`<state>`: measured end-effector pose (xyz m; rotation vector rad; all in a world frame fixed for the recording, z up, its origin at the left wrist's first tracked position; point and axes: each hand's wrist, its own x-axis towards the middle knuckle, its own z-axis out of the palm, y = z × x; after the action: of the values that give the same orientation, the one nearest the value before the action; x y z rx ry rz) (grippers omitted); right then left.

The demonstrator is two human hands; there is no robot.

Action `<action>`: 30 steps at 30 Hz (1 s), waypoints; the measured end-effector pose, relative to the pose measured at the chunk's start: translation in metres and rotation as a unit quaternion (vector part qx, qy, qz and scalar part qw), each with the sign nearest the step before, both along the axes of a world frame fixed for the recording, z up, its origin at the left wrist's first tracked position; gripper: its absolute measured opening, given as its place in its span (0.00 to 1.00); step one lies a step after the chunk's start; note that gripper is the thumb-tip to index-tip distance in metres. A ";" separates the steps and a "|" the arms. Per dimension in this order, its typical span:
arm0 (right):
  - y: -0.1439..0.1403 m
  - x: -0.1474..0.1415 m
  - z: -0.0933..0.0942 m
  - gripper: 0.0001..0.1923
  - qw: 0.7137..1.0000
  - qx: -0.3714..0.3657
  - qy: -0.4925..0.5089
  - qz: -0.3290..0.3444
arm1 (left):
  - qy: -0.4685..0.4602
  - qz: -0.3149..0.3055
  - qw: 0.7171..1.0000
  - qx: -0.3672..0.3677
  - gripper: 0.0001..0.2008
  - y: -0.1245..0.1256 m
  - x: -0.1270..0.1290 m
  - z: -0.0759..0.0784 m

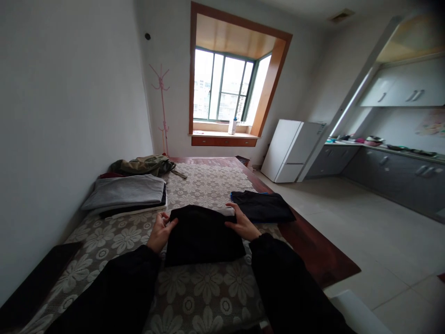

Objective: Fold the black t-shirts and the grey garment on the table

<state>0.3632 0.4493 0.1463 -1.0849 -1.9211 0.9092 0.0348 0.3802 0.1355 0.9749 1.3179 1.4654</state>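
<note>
The folded black garment (pixel 203 236) lay flat on the flower-patterned bed cover (pixel 194 297), squarely between the person's two hands and straight ahead of them, so that neither arm had to reach across the body to meet it. Its longer side ran left to right across the bed, from one hand to the other, and the near edge lay closest to the sleeves. The left hand (pixel 160 232) was at the garment's left edge, fingers curled over the cloth near the upper left corner in what looked like a light pinch; the right hand (pixel 242 223) rested on the upper right corner, fingers spread fairly flat and pressing down rather than gripping (whether the thumb was tucked under the fold I could not make out). Both hands touched the cloth, and they seemed about equally near it, the right one reaching slightly further up the bed. Just beyond the right hand lay another dark folded piece (pixel 262 206), near the wooden edge of the bed, apart from the black garment by a strip of cover. Off to the left, against the wall, sat a stack of grey folded clothes (pixel 127 192), with an olive jacket (pixel 146 164) heaped behind it, both well apart from the hands.
</note>
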 end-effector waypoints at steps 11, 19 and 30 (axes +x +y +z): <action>0.046 -0.055 -0.038 0.41 0.995 0.095 -0.003 -0.029 | 0.229 0.035 0.971 0.061 0.23 0.007 -0.027 -0.003; 0.020 -0.053 -0.018 0.29 0.944 0.258 -0.198 0.049 | 0.453 0.066 0.882 0.112 0.18 0.001 -0.023 0.005; -0.011 -0.073 0.005 0.21 0.895 0.331 -0.186 0.235 | 0.567 -0.200 0.771 0.210 0.14 -0.019 0.008 0.018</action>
<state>0.2902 0.4386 0.1511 -0.3979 -2.6016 0.2099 0.0423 0.3612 0.1532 2.5166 1.3906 0.7618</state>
